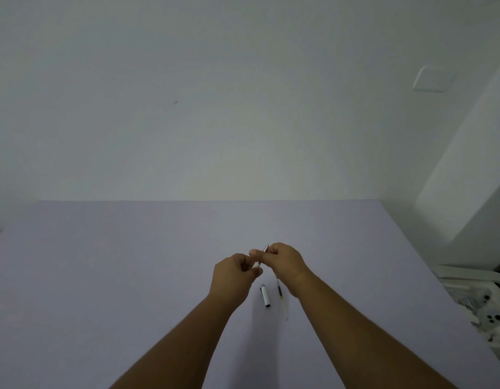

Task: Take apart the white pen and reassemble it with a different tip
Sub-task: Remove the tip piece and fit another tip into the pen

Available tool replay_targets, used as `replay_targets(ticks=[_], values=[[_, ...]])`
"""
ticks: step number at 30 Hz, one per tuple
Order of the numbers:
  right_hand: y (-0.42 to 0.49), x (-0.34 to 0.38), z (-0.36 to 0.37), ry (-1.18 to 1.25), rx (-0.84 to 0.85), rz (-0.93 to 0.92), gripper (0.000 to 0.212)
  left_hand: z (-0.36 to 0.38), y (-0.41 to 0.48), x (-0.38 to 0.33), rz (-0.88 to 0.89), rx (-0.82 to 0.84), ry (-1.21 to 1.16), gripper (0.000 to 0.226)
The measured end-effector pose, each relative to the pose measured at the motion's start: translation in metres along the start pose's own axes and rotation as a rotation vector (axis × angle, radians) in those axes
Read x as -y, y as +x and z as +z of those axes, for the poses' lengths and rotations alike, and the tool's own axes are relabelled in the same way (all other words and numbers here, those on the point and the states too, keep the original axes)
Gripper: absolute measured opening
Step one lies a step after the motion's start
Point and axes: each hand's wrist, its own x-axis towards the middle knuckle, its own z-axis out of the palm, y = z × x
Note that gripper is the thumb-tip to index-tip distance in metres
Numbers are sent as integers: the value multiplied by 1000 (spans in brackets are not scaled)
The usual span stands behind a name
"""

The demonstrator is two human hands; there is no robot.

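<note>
Both hands meet above the middle of the lilac table (131,276). My left hand (232,273) pinches the white pen barrel (256,265), of which only a short white end shows. My right hand (282,261) grips the metal tip end (266,248), which pokes out above its fingers. Below the hands, a white pen cap (265,295) with a black clip and black end lies on the table. Right beside it lies a thin refill (281,297), dark at its far part and clear nearer me.
A pale wall rises behind the table's far edge. At the right edge, beyond the table, stands a white object (479,307) with black dots. A light rectangular plate (432,79) is fixed on the right wall.
</note>
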Motion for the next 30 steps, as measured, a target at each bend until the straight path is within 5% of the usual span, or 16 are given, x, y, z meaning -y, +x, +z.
replay_targets(ticks=[4,9,12,14,18,22,26,30], values=[[-1,-1,-4,147,111,-31,7,-1,3,1,-13,-9,-34,25],[3,-2,-2,25,-1,27,33,3,4,-1,1,-12,-19,25],[2,-4,-2,174,91,-17,7,2,5,1,-18,-18,-43,25],[2,-4,-3,168,92,-41,8,2,7,1,-17,-18,-35,25],[7,-5,-1,41,-6,40,38,6,6,2,-7,-8,-23,24],[5,-8,-3,189,103,-6,6,4,8,4,-26,-14,-34,25],[7,-10,-2,96,18,71,30,6,9,4,-2,-8,3,26],[7,-12,-3,208,119,22,4,4,10,5,-16,-8,-3,26]])
